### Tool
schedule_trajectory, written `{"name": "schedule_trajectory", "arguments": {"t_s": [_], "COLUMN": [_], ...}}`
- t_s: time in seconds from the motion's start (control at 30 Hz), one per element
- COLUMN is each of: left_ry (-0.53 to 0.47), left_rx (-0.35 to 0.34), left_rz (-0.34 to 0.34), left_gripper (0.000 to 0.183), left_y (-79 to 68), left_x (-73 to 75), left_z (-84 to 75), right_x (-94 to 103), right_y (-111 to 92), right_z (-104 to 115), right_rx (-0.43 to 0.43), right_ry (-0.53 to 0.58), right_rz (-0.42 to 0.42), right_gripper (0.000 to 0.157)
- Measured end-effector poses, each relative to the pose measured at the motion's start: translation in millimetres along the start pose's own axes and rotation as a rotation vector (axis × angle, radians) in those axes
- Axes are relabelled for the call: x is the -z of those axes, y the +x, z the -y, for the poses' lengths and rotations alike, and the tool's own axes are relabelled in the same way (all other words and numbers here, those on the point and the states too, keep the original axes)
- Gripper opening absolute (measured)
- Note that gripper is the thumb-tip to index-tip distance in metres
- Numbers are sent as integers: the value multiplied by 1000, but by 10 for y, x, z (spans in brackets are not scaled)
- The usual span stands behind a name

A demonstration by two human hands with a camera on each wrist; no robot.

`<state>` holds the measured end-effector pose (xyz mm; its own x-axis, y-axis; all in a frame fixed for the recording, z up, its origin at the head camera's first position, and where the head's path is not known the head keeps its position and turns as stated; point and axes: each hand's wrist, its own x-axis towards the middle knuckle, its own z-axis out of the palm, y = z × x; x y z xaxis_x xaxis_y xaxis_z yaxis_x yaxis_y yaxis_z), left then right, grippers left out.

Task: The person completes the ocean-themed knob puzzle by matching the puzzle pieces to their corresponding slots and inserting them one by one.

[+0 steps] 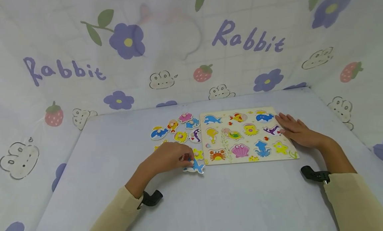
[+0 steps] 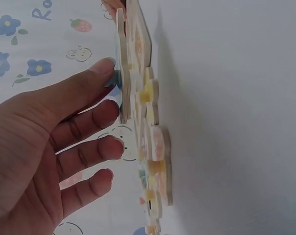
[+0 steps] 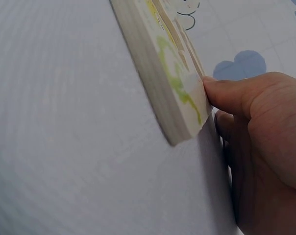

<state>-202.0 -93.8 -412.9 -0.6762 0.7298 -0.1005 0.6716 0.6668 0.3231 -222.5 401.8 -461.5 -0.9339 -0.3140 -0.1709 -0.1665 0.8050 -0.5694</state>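
My left hand (image 1: 172, 157) pinches the knob of a blue whale-shaped puzzle piece (image 1: 195, 167) between thumb and finger. In the left wrist view the piece (image 2: 122, 73) is tilted on edge, raised above the loose pieces, while the other fingers stay slightly curled and hold nothing. My right hand (image 1: 299, 133) lies with straight fingers along the right edge of the wooden puzzle board (image 1: 218, 138). Its thumb (image 3: 231, 93) touches the board's top edge in the right wrist view. Sea animals are pictured across the board.
Left of the board lie several knobbed pieces, among them a dark blue whale (image 1: 158, 134), a pink shell (image 1: 185, 117), a yellow octopus (image 1: 181, 137), a purple piece (image 1: 195, 136) and a yellow star (image 1: 197, 154). A patterned curtain (image 1: 179, 58) hangs behind the white table (image 1: 239, 197).
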Motion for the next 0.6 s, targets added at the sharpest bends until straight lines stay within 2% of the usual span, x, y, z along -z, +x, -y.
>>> {"name": "schedule_trajectory", "arguments": {"t_s": [0.1, 0.3, 0.6], "left_ry": [-19, -19, 30], "left_rx": [17, 20, 2], "left_rz": [-32, -59, -35], "left_gripper": [21, 22, 22], "left_y": [-4, 188, 505], "left_x": [44, 122, 213], "left_z": [36, 109, 231], "right_x": [-8, -10, -9], "right_y": [38, 19, 6], "right_z": [-1, -33, 0], "right_rx": [-3, 4, 33], "right_ry": [-10, -1, 34], "right_rz": [8, -4, -5], "right_gripper": [67, 66, 66]}}
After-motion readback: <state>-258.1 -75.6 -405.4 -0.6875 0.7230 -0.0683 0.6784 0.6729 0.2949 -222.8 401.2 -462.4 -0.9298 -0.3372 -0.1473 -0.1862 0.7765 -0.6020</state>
